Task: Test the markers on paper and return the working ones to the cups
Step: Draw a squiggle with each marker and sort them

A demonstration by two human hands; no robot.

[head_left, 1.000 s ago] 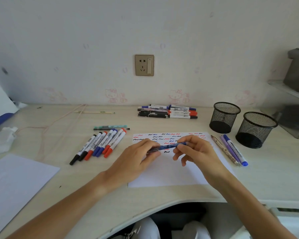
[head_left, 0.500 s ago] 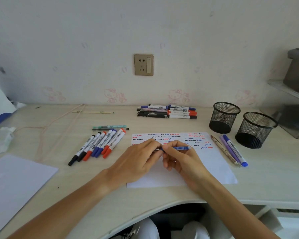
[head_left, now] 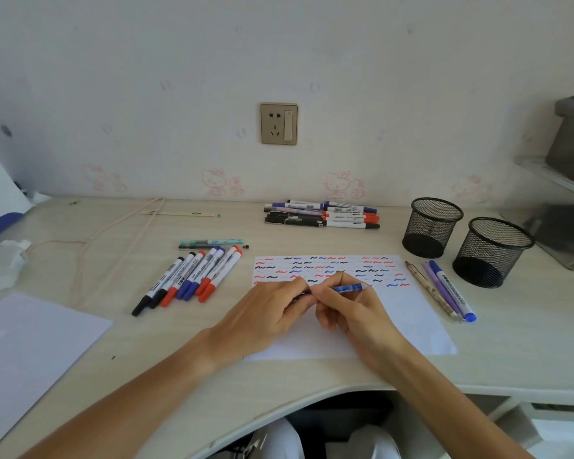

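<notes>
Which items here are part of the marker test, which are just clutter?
Job:
blue pen held in both hands
white scribbled test paper
two black mesh cups
fanned markers
stacked markers

Clutter:
crumpled tissue
beige cord
wall socket
blank sheet

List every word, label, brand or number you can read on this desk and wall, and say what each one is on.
No text can be read for certain.
Markers left of the paper: printed barrel labels, too small and blurred.
Marker pile by the wall: labels and barcodes, blurred.
Blue marker near the mesh cups: barrel print, unreadable.
Test paper: only coloured squiggles, no words.
Wall socket: no readable marking.
</notes>
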